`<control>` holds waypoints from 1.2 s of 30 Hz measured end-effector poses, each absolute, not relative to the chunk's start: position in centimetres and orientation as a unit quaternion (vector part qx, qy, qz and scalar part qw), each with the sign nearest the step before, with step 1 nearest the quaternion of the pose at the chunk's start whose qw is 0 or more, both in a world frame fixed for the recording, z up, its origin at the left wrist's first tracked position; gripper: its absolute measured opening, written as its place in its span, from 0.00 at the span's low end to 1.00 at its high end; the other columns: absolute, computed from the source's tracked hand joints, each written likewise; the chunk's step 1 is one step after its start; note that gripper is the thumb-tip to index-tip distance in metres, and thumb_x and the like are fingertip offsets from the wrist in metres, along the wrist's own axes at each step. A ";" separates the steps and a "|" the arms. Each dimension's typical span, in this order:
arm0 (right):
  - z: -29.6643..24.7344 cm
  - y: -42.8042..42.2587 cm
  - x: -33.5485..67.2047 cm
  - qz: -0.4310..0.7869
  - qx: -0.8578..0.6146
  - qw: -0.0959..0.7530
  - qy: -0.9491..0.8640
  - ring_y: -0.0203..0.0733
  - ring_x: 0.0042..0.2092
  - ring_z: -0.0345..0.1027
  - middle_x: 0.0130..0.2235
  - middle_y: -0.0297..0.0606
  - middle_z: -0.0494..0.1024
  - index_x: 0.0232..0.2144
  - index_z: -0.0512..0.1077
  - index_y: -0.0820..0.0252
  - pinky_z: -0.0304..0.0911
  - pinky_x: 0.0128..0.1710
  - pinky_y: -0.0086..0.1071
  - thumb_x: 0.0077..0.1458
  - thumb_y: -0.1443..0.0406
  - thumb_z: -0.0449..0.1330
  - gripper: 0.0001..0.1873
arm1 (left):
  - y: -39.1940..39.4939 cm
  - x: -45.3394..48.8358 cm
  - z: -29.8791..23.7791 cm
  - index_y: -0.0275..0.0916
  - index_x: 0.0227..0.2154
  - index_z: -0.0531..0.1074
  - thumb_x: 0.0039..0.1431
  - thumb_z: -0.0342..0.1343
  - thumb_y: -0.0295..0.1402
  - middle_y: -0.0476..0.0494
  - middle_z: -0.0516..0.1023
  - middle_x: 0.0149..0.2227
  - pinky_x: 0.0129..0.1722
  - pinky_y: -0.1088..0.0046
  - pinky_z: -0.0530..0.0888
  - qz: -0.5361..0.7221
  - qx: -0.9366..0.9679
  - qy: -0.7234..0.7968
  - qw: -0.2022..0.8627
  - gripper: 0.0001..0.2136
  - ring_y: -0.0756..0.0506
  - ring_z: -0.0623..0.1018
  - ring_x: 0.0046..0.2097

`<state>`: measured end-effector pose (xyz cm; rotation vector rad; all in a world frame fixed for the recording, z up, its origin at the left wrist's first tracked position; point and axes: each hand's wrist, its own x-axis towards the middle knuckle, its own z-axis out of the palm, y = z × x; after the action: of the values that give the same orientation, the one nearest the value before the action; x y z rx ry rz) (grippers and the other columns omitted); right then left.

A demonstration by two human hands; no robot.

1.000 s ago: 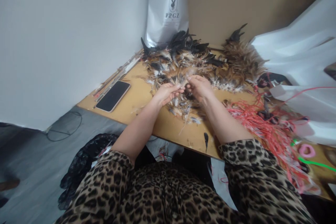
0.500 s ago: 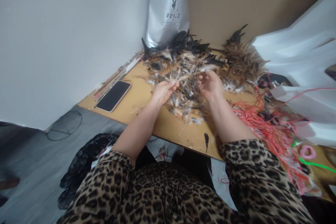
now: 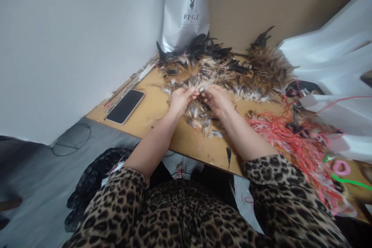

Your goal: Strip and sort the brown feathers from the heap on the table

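My left hand (image 3: 180,100) is closed in a pinch on the base of a small bunch of pale brown feathers (image 3: 192,82), which fans upward from the fingertips. My right hand (image 3: 217,99) comes close beside it, thumb and fingers pinched on a light feather (image 3: 208,84). The fingertips of both hands almost meet, so the exact grip is partly hidden. Beneath and behind them spreads a heap of loose brown, white and black feathers (image 3: 229,75) on the wooden table (image 3: 154,118).
A phone (image 3: 125,106) lies at the table's left. On the right are a fluffy brown feather bundle (image 3: 269,64), tangled red strings (image 3: 279,131) and white plastic sheeting (image 3: 328,54). A silver bag (image 3: 186,31) stands at the back. One dark feather (image 3: 228,157) lies by the front edge.
My right hand has moved left and slightly down, from a spot apart on the right to right beside my left hand. The left hand stays in place with its feathers.
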<state>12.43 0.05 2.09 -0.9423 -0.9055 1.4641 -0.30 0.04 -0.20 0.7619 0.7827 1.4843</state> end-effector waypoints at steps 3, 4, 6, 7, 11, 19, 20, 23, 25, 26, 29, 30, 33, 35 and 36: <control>1.6 -0.1 12.0 0.601 -0.394 0.575 -0.391 0.29 0.23 0.62 0.19 0.27 0.68 0.20 0.66 0.60 0.56 0.22 0.23 0.33 0.64 0.66 0.12 | -0.2 -0.1 -0.2 0.29 0.24 0.72 0.45 0.61 0.28 0.45 0.76 0.22 0.26 0.83 0.70 0.626 0.353 0.341 0.606 0.06 0.55 0.74 0.24; 1.5 0.0 11.9 0.592 -0.394 0.582 -0.395 0.29 0.23 0.61 0.18 0.27 0.68 0.20 0.66 0.60 0.56 0.22 0.24 0.33 0.64 0.65 0.11 | -0.2 -0.1 -0.2 0.29 0.24 0.72 0.45 0.61 0.29 0.45 0.76 0.22 0.26 0.83 0.70 0.620 0.359 0.343 0.607 0.07 0.55 0.74 0.23; 1.3 0.0 11.9 0.571 -0.395 0.594 -0.406 0.29 0.22 0.59 0.18 0.27 0.68 0.19 0.66 0.60 0.56 0.23 0.25 0.33 0.64 0.65 0.10 | -0.2 0.0 -0.3 0.30 0.25 0.72 0.44 0.62 0.30 0.44 0.76 0.23 0.26 0.82 0.70 0.611 0.369 0.343 0.611 0.07 0.55 0.75 0.24; 1.2 0.1 11.8 0.560 -0.396 0.600 -0.413 0.29 0.21 0.58 0.17 0.27 0.67 0.19 0.66 0.60 0.56 0.23 0.25 0.34 0.64 0.64 0.10 | -0.3 0.0 -0.3 0.30 0.25 0.72 0.44 0.62 0.30 0.44 0.76 0.24 0.26 0.82 0.70 0.606 0.373 0.342 0.614 0.08 0.54 0.75 0.25; 0.6 0.4 11.9 0.509 -0.410 0.615 -0.442 0.29 0.21 0.56 0.17 0.27 0.66 0.18 0.66 0.61 0.54 0.23 0.26 0.36 0.65 0.63 0.08 | -0.3 -0.1 -0.3 0.30 0.26 0.72 0.45 0.61 0.29 0.43 0.78 0.27 0.26 0.83 0.70 0.584 0.379 0.347 0.628 0.07 0.54 0.76 0.27; 0.1 0.7 11.9 0.476 -0.418 0.626 -0.454 0.30 0.22 0.59 0.19 0.28 0.68 0.20 0.66 0.60 0.55 0.24 0.26 0.36 0.66 0.62 0.08 | -0.4 -0.1 -0.3 0.29 0.27 0.72 0.48 0.59 0.27 0.42 0.78 0.27 0.25 0.84 0.69 0.568 0.366 0.346 0.651 0.04 0.55 0.76 0.26; 0.1 0.7 11.9 0.474 -0.415 0.629 -0.455 0.31 0.22 0.59 0.20 0.28 0.68 0.21 0.66 0.60 0.55 0.25 0.26 0.36 0.66 0.62 0.08 | -0.4 -0.1 -0.3 0.29 0.27 0.72 0.49 0.58 0.26 0.42 0.78 0.27 0.25 0.84 0.69 0.564 0.362 0.344 0.658 0.04 0.55 0.76 0.27; 0.1 0.7 11.9 0.473 -0.407 0.629 -0.462 0.31 0.23 0.60 0.20 0.27 0.68 0.22 0.65 0.59 0.57 0.25 0.27 0.37 0.66 0.62 0.08 | -0.4 -0.1 -0.3 0.29 0.27 0.72 0.50 0.57 0.25 0.42 0.77 0.27 0.24 0.85 0.68 0.539 0.341 0.343 0.689 0.03 0.55 0.75 0.26; 0.1 0.7 11.9 0.473 -0.400 0.629 -0.470 0.31 0.23 0.61 0.21 0.27 0.68 0.22 0.65 0.59 0.58 0.25 0.27 0.38 0.66 0.63 0.08 | -0.5 -0.1 -0.2 0.28 0.26 0.72 0.51 0.56 0.23 0.43 0.77 0.25 0.23 0.86 0.67 0.518 0.324 0.335 0.717 0.02 0.56 0.75 0.25; 0.0 0.7 11.9 0.472 -0.395 0.630 -0.474 0.31 0.23 0.61 0.21 0.27 0.68 0.22 0.65 0.59 0.58 0.25 0.27 0.37 0.66 0.63 0.09 | -0.5 -0.2 -0.2 0.28 0.25 0.72 0.51 0.55 0.23 0.43 0.77 0.25 0.22 0.87 0.67 0.508 0.317 0.330 0.729 0.03 0.56 0.75 0.25; -0.2 0.8 11.9 0.474 -0.379 0.633 -0.480 0.30 0.22 0.60 0.21 0.26 0.68 0.22 0.66 0.59 0.59 0.25 0.26 0.37 0.66 0.64 0.10 | -0.6 -0.3 0.0 0.28 0.27 0.73 0.52 0.54 0.22 0.44 0.76 0.24 0.21 0.88 0.67 0.484 0.305 0.320 0.755 0.03 0.57 0.74 0.24; -0.3 0.8 12.0 0.479 -0.375 0.632 -0.480 0.30 0.22 0.60 0.21 0.26 0.68 0.22 0.66 0.59 0.59 0.25 0.26 0.36 0.65 0.64 0.10 | -0.6 -0.3 0.0 0.28 0.27 0.73 0.52 0.54 0.22 0.44 0.76 0.24 0.21 0.88 0.66 0.479 0.305 0.320 0.758 0.03 0.58 0.73 0.23; -0.3 0.9 12.1 0.499 -0.369 0.625 -0.473 0.29 0.23 0.61 0.21 0.27 0.69 0.23 0.67 0.59 0.59 0.25 0.26 0.36 0.64 0.65 0.10 | -0.6 -0.4 -0.1 0.28 0.26 0.73 0.51 0.56 0.23 0.45 0.76 0.24 0.20 0.88 0.66 0.488 0.316 0.322 0.747 0.02 0.58 0.72 0.22; -0.1 0.8 12.2 0.501 -0.376 0.627 -0.464 0.29 0.23 0.61 0.22 0.28 0.69 0.24 0.68 0.60 0.59 0.25 0.26 0.37 0.63 0.65 0.10 | -0.5 -0.3 -0.1 0.28 0.26 0.72 0.50 0.58 0.24 0.45 0.76 0.23 0.21 0.87 0.66 0.511 0.328 0.334 0.721 0.03 0.58 0.72 0.22; 0.1 0.7 12.3 0.495 -0.384 0.627 -0.463 0.29 0.23 0.61 0.22 0.28 0.69 0.24 0.68 0.60 0.58 0.25 0.26 0.37 0.63 0.64 0.10 | -0.5 -0.3 -0.2 0.28 0.26 0.72 0.49 0.58 0.25 0.45 0.76 0.24 0.21 0.87 0.66 0.522 0.336 0.344 0.704 0.03 0.58 0.72 0.22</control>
<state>12.28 0.72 0.10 -0.8808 -1.0618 1.1358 -0.28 -0.48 -0.16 0.7477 0.7657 1.1618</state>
